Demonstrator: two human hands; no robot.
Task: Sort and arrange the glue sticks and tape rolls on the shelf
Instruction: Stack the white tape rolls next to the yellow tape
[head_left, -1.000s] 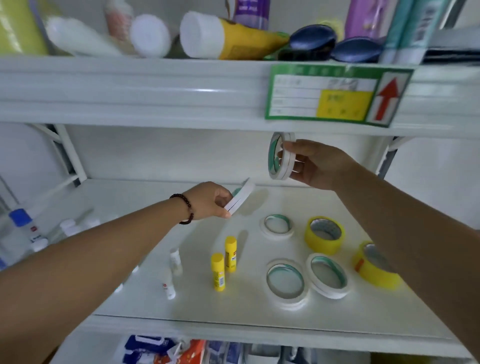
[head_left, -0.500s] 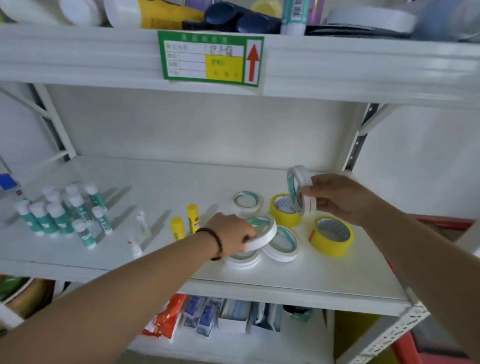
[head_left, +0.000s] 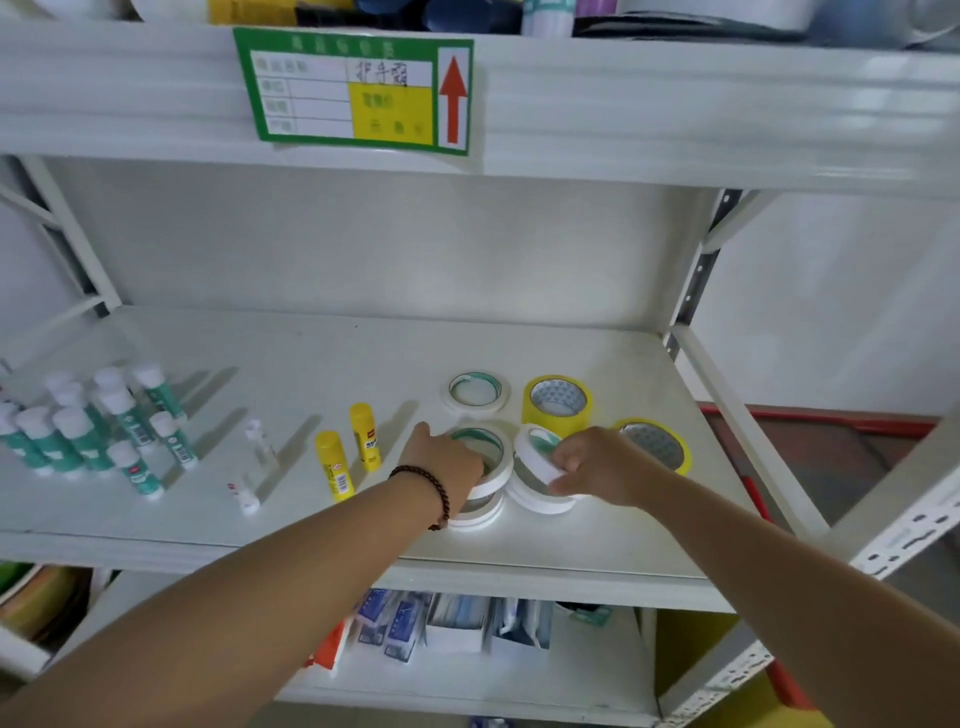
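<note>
My left hand (head_left: 453, 457) grips a white tape roll (head_left: 491, 447) lying flat on top of another white roll (head_left: 475, 514) on the shelf (head_left: 311, 364). My right hand (head_left: 597, 462) holds a tilted white tape roll (head_left: 535, 452) over a flat white roll (head_left: 540, 501). One more white roll (head_left: 475, 391) lies behind. Two yellow tape rolls (head_left: 558, 402) (head_left: 654, 441) lie to the right. Two yellow glue sticks (head_left: 335, 465) (head_left: 364, 435) stand left of my left hand. Several green glue sticks (head_left: 104, 421) stand in a cluster at the far left.
Two small clear-white sticks (head_left: 260, 441) (head_left: 244, 493) stand between the green cluster and the yellow sticks. A green label (head_left: 353, 88) hangs on the upper shelf edge. A metal upright (head_left: 696, 280) bounds the right side. Packets (head_left: 410, 623) fill the shelf below.
Both hands came down with their white rolls. The left roll now lies on a stacked roll, and the right roll has dropped from upright in the air to just above another flat roll.
</note>
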